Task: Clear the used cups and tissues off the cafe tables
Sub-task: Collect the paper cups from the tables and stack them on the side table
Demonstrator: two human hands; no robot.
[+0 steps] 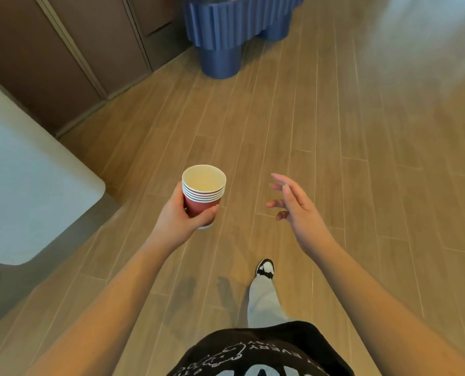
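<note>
A stack of several red paper cups [203, 195], nested with white rims and a pale empty inside, is held upright in my left hand [178, 217] over the wooden floor. My thumb and fingers wrap around the red wall of the lowest cup. To the right, my right hand [293, 206] hangs in the air with fingers spread apart and nothing in it. No tissues are in view.
A white table [33, 185] with a rounded corner stands at the left. A blue ribbed table base [226, 31] stands ahead at the top. Brown cabinet panels [63, 55] line the upper left. Wooden plank floor [361, 172] fills the middle and right; my foot [265, 268] is stepping forward.
</note>
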